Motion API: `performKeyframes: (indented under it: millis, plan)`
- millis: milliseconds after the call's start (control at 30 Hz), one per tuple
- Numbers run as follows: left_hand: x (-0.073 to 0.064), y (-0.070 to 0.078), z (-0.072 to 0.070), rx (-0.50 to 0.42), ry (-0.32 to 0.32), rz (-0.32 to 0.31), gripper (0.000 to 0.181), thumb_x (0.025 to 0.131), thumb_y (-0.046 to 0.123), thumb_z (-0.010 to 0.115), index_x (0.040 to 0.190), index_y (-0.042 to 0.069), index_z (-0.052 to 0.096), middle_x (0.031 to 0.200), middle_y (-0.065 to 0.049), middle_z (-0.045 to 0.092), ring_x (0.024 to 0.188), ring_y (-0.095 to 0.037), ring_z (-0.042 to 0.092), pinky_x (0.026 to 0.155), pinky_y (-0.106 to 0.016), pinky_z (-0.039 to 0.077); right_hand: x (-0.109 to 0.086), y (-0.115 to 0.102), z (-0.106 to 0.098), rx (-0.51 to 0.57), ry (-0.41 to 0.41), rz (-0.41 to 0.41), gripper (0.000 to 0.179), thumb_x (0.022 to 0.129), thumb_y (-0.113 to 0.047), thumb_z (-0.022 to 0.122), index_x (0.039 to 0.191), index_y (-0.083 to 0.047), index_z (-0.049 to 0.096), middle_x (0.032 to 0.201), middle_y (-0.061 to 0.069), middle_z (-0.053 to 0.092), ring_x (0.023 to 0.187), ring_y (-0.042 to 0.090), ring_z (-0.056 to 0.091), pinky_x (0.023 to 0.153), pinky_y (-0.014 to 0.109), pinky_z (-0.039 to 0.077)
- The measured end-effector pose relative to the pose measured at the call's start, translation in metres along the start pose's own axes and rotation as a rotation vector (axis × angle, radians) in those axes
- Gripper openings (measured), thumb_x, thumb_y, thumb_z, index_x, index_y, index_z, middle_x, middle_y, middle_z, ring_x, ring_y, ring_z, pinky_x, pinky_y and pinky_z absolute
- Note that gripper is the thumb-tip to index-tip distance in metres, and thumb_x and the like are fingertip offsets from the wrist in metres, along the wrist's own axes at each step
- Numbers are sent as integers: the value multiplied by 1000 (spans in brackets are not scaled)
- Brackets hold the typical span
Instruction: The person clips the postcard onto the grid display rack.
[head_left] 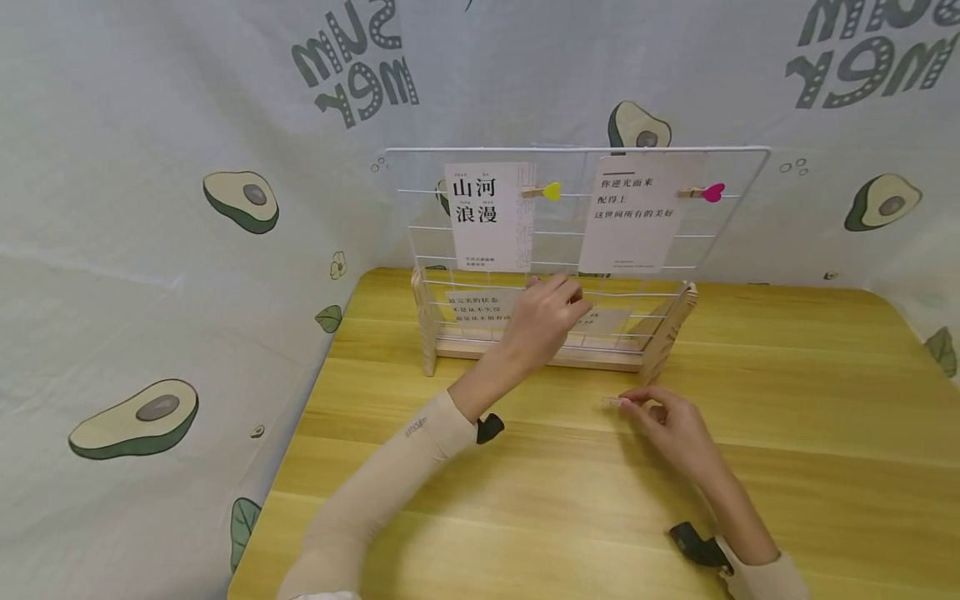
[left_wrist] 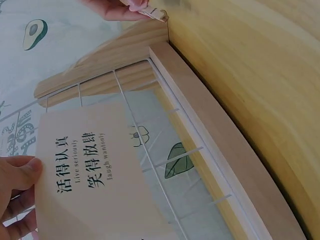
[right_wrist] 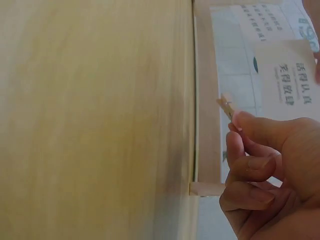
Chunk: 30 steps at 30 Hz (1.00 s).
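Observation:
My left hand (head_left: pixel 542 321) reaches to the lower part of a white wire grid rack (head_left: pixel 577 150). In the left wrist view, its thumb and fingers pinch the edge of a pale card (left_wrist: pixel 120 205) printed with dark characters, which lies against the wires. To the right and lower, in front of the rack's right foot, my right hand (head_left: pixel 671 425) pinches a small wooden clothespin (right_wrist: pixel 226 106) between thumb and fingertips. The clothespin's front end points toward the rack, apart from the card. In the head view, my left hand hides part of the card.
Two cards (head_left: pixel 483 242) hang on the upper grid, one by a yellow-heart clothespin (head_left: pixel 552 192), the other by a pink-heart clothespin (head_left: pixel 713 193). Another card (head_left: pixel 476 306) is at the lower left. A wooden base (head_left: pixel 600 360) holds the grid on the table (head_left: pixel 787 417), before a printed cloth.

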<state>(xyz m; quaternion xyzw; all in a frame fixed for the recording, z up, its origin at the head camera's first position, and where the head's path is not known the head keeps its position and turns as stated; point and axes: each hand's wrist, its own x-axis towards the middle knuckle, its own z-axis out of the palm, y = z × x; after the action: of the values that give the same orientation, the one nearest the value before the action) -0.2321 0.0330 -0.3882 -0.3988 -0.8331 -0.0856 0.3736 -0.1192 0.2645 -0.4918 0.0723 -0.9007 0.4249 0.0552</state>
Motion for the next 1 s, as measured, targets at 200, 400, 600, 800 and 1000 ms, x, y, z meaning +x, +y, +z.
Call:
performKeyframes:
  millis: [200, 400, 600, 800, 1000]
  plan:
    - [7, 0, 8, 45, 54, 24, 23, 100, 5, 64, 96, 19, 82, 92, 5, 70, 85, -10, 61, 66, -19, 46, 3, -2, 2, -41, 81, -73, 8, 93, -9, 76, 101, -7, 76, 89, 6, 64, 51, -2, 32, 42, 22, 30]
    - [10, 1, 13, 21, 53, 22, 16, 99, 11, 68, 96, 18, 82, 93, 4, 70, 86, -10, 62, 69, -19, 48, 13, -13, -4, -89, 186, -166, 6, 90, -5, 79, 94, -8, 76, 78, -2, 47, 58, -1, 31, 46, 20, 28]
    - [13, 3, 13, -19, 33, -10, 16, 99, 11, 67, 98, 17, 82, 95, 3, 71, 88, -11, 63, 70, -18, 50, 33, -31, -26, -120, 291, -308, 12, 85, 8, 78, 94, 1, 75, 73, 0, 41, 63, -1, 30, 51, 19, 27]
    - [13, 5, 16, 20, 50, -9, 16, 99, 13, 67, 97, 18, 82, 94, 3, 70, 87, -11, 61, 72, -19, 49, 59, -49, -52, -191, 471, -471, 12, 79, 10, 81, 88, 6, 73, 68, 6, 39, 65, -4, 25, 55, 13, 21]
    - [13, 6, 21, 80, 81, 8, 17, 100, 16, 67, 96, 20, 82, 92, 4, 69, 87, -11, 61, 72, -19, 49, 74, -63, -67, -313, 579, -506, 10, 83, 5, 81, 86, 6, 71, 67, 12, 43, 67, -10, 22, 55, 15, 16]
